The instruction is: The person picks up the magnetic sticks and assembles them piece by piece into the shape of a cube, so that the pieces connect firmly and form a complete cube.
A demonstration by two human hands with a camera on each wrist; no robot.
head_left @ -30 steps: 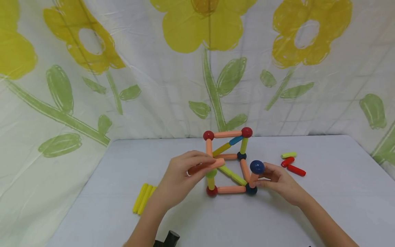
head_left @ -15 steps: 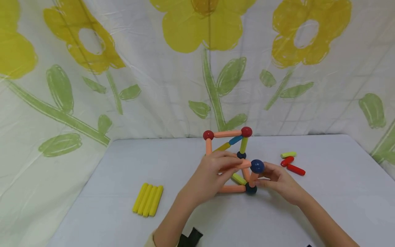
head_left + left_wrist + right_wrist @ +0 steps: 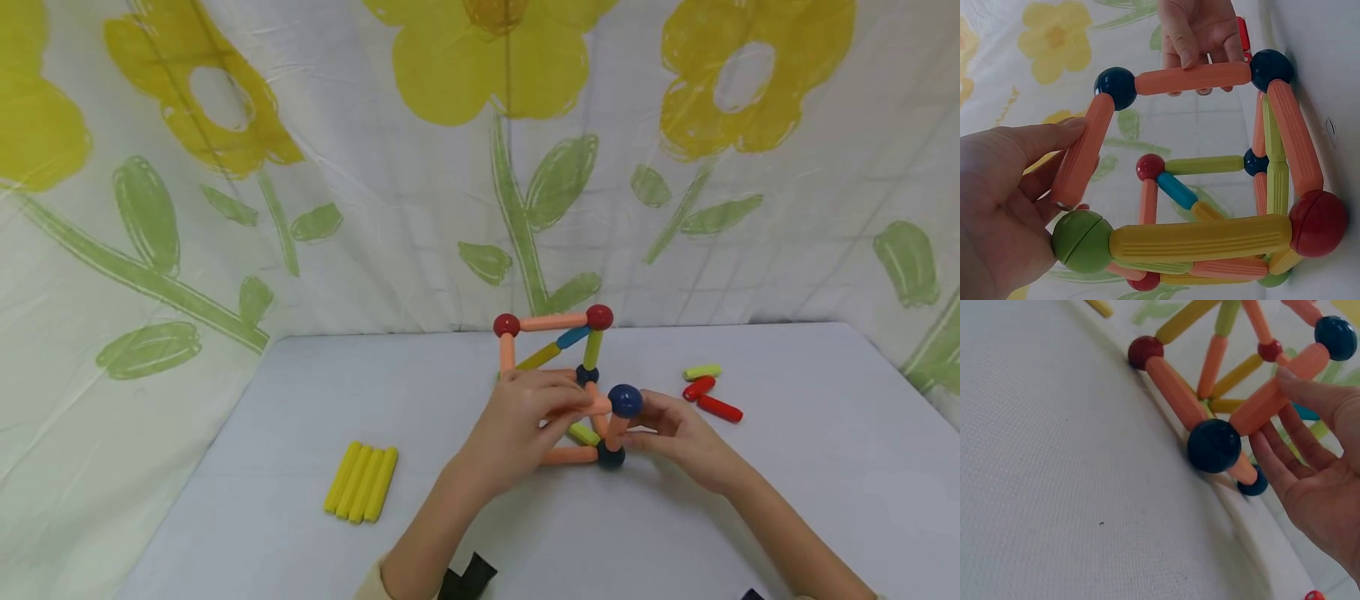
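My left hand (image 3: 510, 425) pinches a salmon rod (image 3: 1087, 150) between thumb and fingers. One end of it meets the upper dark blue ball (image 3: 625, 401); the other end hangs close to a green ball (image 3: 1082, 240), seemingly just apart in the left wrist view. My right hand (image 3: 686, 440) holds the upright salmon rod (image 3: 1272, 400) that joins this upper ball to the lower dark blue ball (image 3: 1214, 445). Both belong to a box-like frame of coloured rods and balls, with red balls (image 3: 599, 317) at its top back. My left hand hides the frame's near left corner in the head view.
Several yellow rods (image 3: 362, 482) lie side by side at the left of the white table (image 3: 255, 433). Two red rods (image 3: 719, 408) and a lime rod (image 3: 702, 372) lie at the right. A flowered cloth (image 3: 390, 225) hangs behind the table.
My left hand has moved right with the salmon rod, from near the green ball until the rod's end met the upper blue ball. The right hand stays on the upright rod.
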